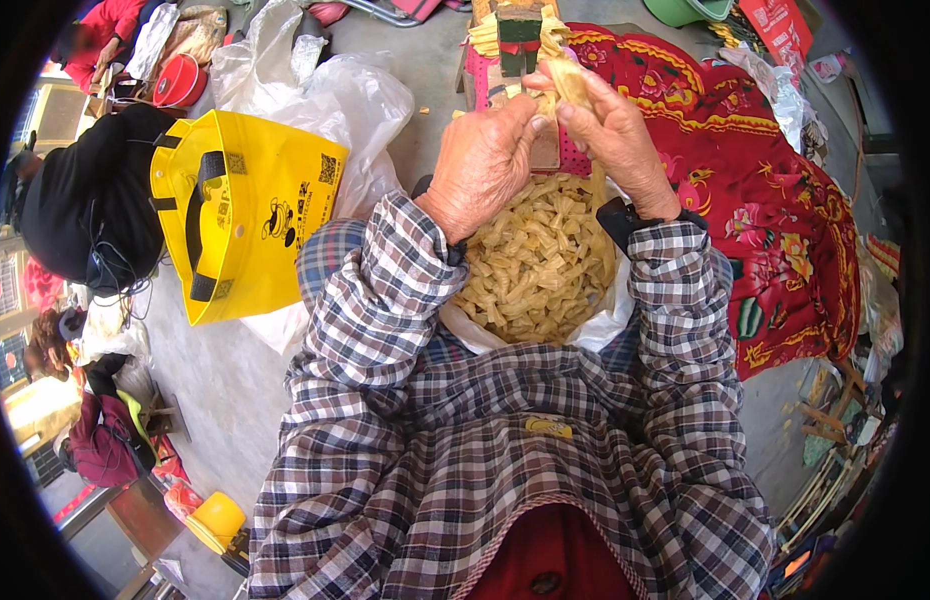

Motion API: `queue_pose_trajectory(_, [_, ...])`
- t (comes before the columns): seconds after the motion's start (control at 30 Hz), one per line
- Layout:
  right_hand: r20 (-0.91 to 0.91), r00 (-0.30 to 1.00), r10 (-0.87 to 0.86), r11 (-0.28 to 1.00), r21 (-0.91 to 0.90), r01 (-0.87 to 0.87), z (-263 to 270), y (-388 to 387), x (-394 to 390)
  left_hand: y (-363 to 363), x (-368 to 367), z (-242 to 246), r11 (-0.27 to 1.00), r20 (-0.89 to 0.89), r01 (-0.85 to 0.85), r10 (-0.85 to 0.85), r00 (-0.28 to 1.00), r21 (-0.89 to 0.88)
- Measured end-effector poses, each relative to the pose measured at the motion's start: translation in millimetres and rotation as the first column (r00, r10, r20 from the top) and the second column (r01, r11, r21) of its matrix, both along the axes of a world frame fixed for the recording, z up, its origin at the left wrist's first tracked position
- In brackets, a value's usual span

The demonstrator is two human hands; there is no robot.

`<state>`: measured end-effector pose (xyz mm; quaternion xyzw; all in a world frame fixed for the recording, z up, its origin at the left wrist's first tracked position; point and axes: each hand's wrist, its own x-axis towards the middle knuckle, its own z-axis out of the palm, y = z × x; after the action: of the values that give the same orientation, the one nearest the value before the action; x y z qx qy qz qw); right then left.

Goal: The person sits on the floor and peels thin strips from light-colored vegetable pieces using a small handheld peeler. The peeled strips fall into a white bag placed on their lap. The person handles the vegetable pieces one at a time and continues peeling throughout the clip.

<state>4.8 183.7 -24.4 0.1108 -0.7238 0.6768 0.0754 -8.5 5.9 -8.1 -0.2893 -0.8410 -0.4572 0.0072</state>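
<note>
Both hands meet over a narrow bench, working pale yellow husk-like strips (571, 82). My left hand (480, 161) pinches the end of a strip between thumb and forefinger. My right hand (621, 131) grips a wider, folded piece between thumb and fingers, close to the left fingertips. A ribbon of the same material hangs below the right hand. Beneath the hands, between the knees, a white sack (476, 334) is filled with folded or plaited yellowish husk (544, 262). Just beyond the fingers stands a dark green block (519, 41) with a red band; more strips lie behind it.
On the left stands a yellow bag (274, 217) bearing writing, beside clear plastic sheeting (345, 97) and a black cloth bundle (90, 195). A red floral quilt (787, 217) spreads on the right. A person in red (112, 37) sits at the upper left.
</note>
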Motion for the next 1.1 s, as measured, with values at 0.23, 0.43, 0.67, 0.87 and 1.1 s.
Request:
queue_pose_trajectory(0.23, [0.095, 0.992, 0.086, 0.924, 0.365, -0.115, -11.5, -3.7, 3.7, 0.7, -2.8, -2.5, 0.982, -0.394, -0.103, 0.033, 0.919, -0.158])
queue_pose_trajectory(0.43, [0.389, 0.874, 0.292, 0.956, -0.154, -0.250, -3.8, -3.4, 10.5, 1.6, -2.4, -2.8, 0.999, -0.313, 0.021, -0.009, 0.950, 0.034])
queue_pose_trajectory(0.67, [0.242, 0.968, 0.072, 0.997, -0.051, -0.061, -8.3, -7.9, 5.5, 1.9, -3.3, -9.3, 0.973, -0.116, -0.036, 0.064, 0.991, 0.230])
queue_pose_trajectory(0.87, [-0.118, 0.987, -0.110, 0.953, 0.269, 0.138, -6.3, -21.0, 10.9, -0.1, -4.3, -5.7, 0.708, 0.634, -0.292, -0.278, 0.722, 0.643])
queue_pose_trajectory(1.1, [-0.264, 0.957, -0.118, 0.928, 0.313, 0.201, -4.7, -28.1, 13.1, -2.6, -1.8, -0.3, 0.691, 0.705, -0.353, -0.321, 0.632, 0.631])
